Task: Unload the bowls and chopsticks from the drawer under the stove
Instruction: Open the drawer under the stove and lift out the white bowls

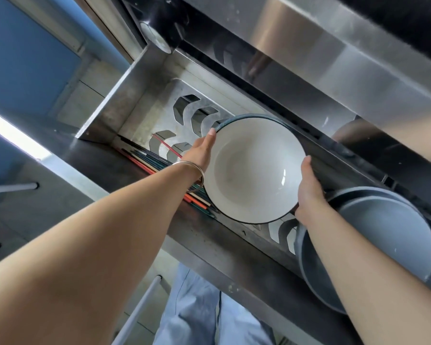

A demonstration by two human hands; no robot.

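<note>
A white bowl [254, 170] with a dark rim is held over the open steel drawer [115, 100], its inside facing me. My left hand [200, 151] grips its left rim, thumb tip on the edge, a metal bangle at the wrist. My right hand [309, 192] holds its right rim from below. Several chopsticks [144, 160], red, orange and dark, lie along the drawer's near side, partly under my left arm. Grey bowls [388, 232] stand on edge in the drawer's rack at the right, behind my right forearm.
The drawer's rack has curved slots [184, 108] that stand free at the left. The stove front [309, 53] overhangs the drawer's far side. The drawer's dark front panel [234, 257] runs below my arms. White cabinet handles [139, 307] are at the lower left.
</note>
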